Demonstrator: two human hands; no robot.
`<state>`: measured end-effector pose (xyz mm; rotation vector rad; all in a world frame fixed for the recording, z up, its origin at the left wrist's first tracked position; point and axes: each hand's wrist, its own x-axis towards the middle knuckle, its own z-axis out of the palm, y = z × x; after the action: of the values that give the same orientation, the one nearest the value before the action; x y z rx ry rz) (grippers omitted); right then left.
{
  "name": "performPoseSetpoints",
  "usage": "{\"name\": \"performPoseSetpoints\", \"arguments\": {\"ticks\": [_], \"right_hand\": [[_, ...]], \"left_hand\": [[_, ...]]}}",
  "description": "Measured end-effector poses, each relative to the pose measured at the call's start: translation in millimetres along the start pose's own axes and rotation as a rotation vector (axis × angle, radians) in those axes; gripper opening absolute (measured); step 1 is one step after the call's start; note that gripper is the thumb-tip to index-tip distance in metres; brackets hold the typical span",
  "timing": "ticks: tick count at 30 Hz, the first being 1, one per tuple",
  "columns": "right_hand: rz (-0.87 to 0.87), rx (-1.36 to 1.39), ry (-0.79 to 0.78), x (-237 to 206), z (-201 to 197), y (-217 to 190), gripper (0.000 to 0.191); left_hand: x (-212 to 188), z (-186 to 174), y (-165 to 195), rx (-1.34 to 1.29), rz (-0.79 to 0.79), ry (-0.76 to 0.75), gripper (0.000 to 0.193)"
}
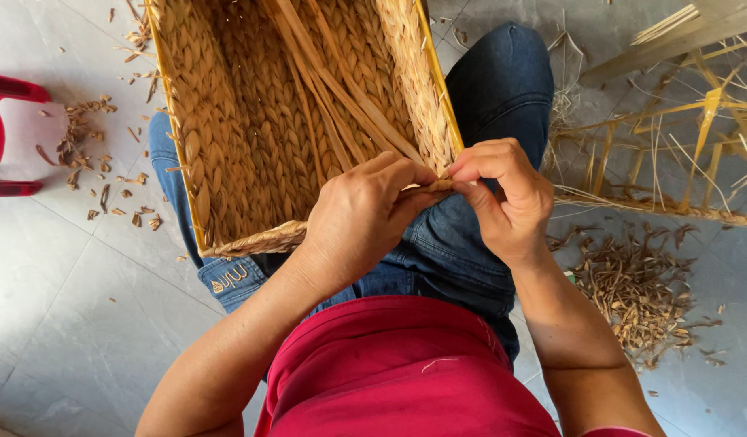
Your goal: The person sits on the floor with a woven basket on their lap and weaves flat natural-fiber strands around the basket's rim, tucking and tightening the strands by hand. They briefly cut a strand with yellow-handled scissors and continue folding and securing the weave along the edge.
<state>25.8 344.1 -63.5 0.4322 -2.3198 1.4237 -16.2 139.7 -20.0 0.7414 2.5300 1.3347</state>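
A rectangular woven straw basket (pixel 228 121) with a yellow frame rests on my lap, its opening facing up. My left hand (pixel 361 218) grips the near rim at the basket's right corner. My right hand (pixel 503 194) pinches a straw strand (pixel 428 187) at that same corner, fingertips meeting the left hand's. Several loose flat straw strips (pixel 341 89) lie slanted inside the basket. The corner itself is hidden under my fingers.
A red plastic stool (pixel 1 133) stands at the left edge. Straw clippings (pixel 640 291) are piled on the grey tiled floor to the right, and more scraps (pixel 90 154) lie to the left. A bare yellow wire frame with straw (pixel 681 154) lies at upper right.
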Motion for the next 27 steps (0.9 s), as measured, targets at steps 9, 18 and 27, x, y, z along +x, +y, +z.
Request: {"name": "performPoseSetpoints", "arguments": {"ticks": [9,18,27], "right_hand": [[0.142,0.101,0.033,-6,1,3,0.012],[0.170,0.143,0.121,-6,9,9,0.009],[0.271,0.236,0.211,-14,14,18,0.004]], "left_hand": [[-1,16,5,0.174,0.180,0.160,0.019],[7,18,10,0.195,0.207,0.189,0.014],[100,-50,-67,0.122,0.047,-0.149,0.023]]}}
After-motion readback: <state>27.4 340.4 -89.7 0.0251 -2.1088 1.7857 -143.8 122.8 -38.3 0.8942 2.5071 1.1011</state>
